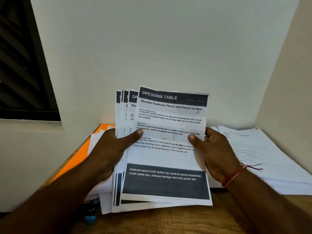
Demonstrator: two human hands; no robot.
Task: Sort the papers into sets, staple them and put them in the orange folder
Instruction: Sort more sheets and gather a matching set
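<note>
Together, two hands hold one fan of at least four printed sheets [166,157] above the wooden table [168,222]; the left hand [109,149] and right hand [216,149] each pinch a side edge. One orange folder [76,157] lies at left and one paper stack [263,154] at right, in a white-walled corner beside one dark window [20,65].

Dim, soft indoor light; wide-angle bending at edges, blurred forearms, legible central print.

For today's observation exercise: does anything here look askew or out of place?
Yes. The sheets held by the left hand and right hand are fanned sideways, with their edges stepped instead of squared.
</note>
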